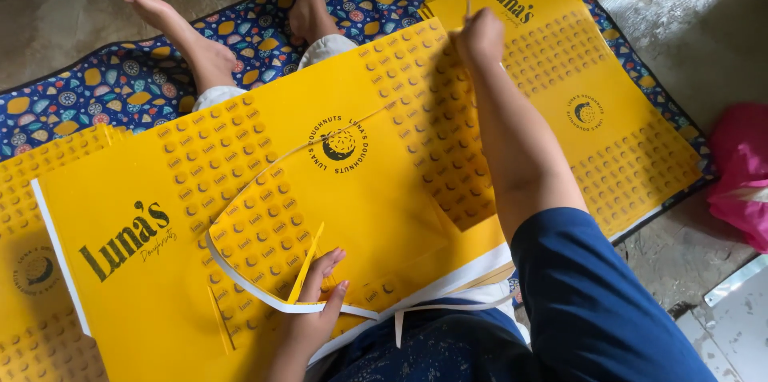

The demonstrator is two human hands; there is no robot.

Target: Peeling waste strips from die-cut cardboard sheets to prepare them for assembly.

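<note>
While the left hand (314,302) pinches a thin white-and-yellow backing strip (264,198) near the body, thumb and fingers closed on it, the right hand (480,36) sits far out ahead, fist closed around the strip's other end. Strip runs in a long loop from left hand, curving up and across the sheet toward the right hand; the far stretch is thin and hard to trace. A short yellow sliver (307,264) sticks up just above the left fingers. Both hands rest over a big yellow printed cardboard sheet (160,214) with rows of round dot marks, a round logo between the hands. Sheet lies across the person's lap, on their legs; bare feet (200,46) poke out beyond it, left of the right hand. Right of the right forearm: stack of matching yellow sheets (608,134). Left of the left hand: another yellow sheet (40,270). Under everything, a dark blue patterned mat (104,94) on concrete floor (64,6). Pink bag (740,174) far right, well apart from both hands.
</note>
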